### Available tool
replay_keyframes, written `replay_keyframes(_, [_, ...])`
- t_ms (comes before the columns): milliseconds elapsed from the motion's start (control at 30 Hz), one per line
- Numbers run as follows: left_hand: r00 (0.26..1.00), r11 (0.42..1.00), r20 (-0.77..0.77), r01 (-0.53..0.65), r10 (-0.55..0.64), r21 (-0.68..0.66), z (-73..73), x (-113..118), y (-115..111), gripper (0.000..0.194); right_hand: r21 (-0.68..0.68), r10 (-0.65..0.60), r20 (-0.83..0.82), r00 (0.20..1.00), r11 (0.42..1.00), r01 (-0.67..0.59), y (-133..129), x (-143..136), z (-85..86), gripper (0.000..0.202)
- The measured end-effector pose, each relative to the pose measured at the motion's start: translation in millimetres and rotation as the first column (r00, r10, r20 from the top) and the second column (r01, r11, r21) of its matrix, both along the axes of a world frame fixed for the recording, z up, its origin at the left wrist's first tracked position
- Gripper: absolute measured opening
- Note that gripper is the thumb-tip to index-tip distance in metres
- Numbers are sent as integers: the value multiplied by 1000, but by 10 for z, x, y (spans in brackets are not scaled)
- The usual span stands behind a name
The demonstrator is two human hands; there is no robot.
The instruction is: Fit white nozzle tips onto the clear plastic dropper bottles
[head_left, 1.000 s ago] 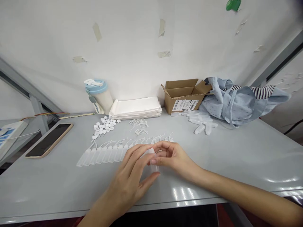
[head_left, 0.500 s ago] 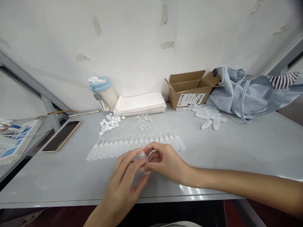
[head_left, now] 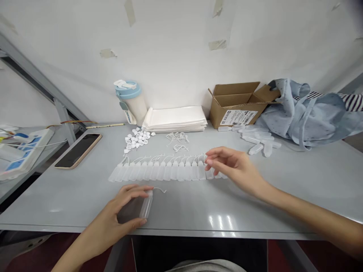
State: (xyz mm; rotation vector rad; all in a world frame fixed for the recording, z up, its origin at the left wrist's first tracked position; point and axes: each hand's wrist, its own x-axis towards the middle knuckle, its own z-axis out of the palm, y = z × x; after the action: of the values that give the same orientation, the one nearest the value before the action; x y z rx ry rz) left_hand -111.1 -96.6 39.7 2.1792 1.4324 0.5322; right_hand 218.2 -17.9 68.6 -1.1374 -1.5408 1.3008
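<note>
Near the table's front edge, my left hand (head_left: pixel 124 211) grips a small clear plastic bottle (head_left: pixel 146 204) lengthwise between thumb and fingers. A white cord (head_left: pixel 160 189) sticks out from the bottle's top end. My right hand (head_left: pixel 227 164) hovers at the right end of a row of similar bottles (head_left: pixel 164 172), covering part of it; its fingers are loosely curved and nothing shows in them. Each bottle in the row lies side by side with a white cord at its top. Beyond the row are a pile of white caps (head_left: pixel 137 139) and loose white cords (head_left: pixel 177 138).
Several uncapped clear bottles (head_left: pixel 256 138) lie before an open cardboard box (head_left: pixel 235 109), beside a blue cloth bag (head_left: pixel 309 117). A stack of white packets (head_left: pixel 176 119) and a blue-lidded tumbler (head_left: pixel 132 102) stand against the wall. A phone (head_left: pixel 78 151) and a power strip (head_left: pixel 28 153) are at left.
My hands, together around the bottle before, have separated. The left hand moved left with the bottle, which shows a cord at its top; the right let go and moved right. The view shifted slightly.
</note>
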Motion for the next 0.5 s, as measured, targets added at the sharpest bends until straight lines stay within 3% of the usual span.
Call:
replay_keyframes(200, [1000,997,-21,-5,7,75,-52,3,48,37,139,-238,68,969,964,227,88,168,153,19])
replay_keyframes(500, [996,994,-65,59,-53,96,-53,-15,69,35,301,-361,24,932,892,338,166,389,117,10])
